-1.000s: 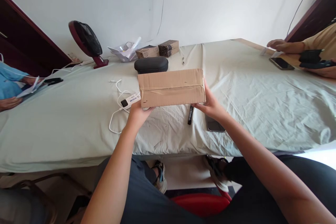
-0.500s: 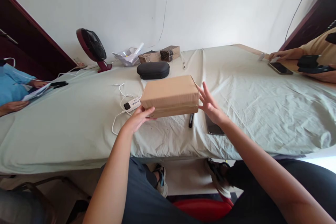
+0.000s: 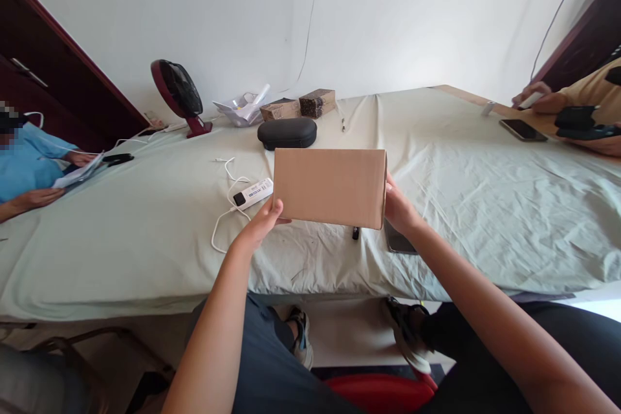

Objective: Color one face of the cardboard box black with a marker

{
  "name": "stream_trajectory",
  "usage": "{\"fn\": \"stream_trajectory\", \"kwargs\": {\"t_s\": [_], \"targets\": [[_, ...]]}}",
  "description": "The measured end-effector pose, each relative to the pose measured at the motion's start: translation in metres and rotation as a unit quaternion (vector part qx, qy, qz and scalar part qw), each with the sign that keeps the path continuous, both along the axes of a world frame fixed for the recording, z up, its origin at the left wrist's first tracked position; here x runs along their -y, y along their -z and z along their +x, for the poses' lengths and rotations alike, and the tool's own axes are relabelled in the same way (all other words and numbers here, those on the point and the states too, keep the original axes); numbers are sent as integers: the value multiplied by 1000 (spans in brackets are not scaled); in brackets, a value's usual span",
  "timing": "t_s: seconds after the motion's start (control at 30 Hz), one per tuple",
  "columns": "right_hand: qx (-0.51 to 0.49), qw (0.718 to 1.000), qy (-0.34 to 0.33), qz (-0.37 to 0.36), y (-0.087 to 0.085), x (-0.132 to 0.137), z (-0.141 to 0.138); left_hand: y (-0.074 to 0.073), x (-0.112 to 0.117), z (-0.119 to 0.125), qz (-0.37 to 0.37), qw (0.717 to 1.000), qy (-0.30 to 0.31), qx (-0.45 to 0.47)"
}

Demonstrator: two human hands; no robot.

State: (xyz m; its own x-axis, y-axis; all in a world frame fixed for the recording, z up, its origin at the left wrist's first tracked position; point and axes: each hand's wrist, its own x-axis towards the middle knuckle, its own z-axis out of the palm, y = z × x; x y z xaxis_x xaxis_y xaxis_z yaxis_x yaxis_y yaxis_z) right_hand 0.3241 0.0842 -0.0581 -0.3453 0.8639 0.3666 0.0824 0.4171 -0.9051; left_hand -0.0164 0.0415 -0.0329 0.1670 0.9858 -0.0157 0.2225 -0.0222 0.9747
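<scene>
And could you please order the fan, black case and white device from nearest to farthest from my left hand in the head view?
1. White device: just beyond the left hand.
2. Black case: farther back, beyond the box.
3. Fan: at the back left, near the wall.

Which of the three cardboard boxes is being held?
The plain box, between the left hand and right hand; the left rear box and right rear box stand untouched.
</scene>
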Motion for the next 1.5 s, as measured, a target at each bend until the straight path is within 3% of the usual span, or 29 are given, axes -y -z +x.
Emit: {"fn": "stream_trajectory", "kwargs": {"t_s": [0.1,0.2,0.37,0.47,0.63,0.9,1.1,1.37,1.5], "targets": [[-76,994,-26,-74,11,-5,3,-5,0,7,1,1000,-28,15],[-84,985,-70,-135,26,-4,6,-8,-2,14,5,999,-45,4],[-75,984,-81,-140,48,1,4,-6,0,11,6,1000,-21,-19],[-79,988,-55,-121,60,0,-4,6,4,3,3,1000,-23,-15],[-96,994,15,-47,77,-3,-23,46,-2,-7,10,997,-64,40],[-99,995,11,-24,72,4,-28,87,-12,-12,9,987,-108,118],[-55,997,8,-44,80,5,-22,114,-12,-13,7,977,-142,159],[-69,996,16,-53,76,4,-23,109,-10,-13,8,985,-119,126],[-75,996,9,-51,74,3,-24,114,-6,-15,18,984,-130,123]]}}
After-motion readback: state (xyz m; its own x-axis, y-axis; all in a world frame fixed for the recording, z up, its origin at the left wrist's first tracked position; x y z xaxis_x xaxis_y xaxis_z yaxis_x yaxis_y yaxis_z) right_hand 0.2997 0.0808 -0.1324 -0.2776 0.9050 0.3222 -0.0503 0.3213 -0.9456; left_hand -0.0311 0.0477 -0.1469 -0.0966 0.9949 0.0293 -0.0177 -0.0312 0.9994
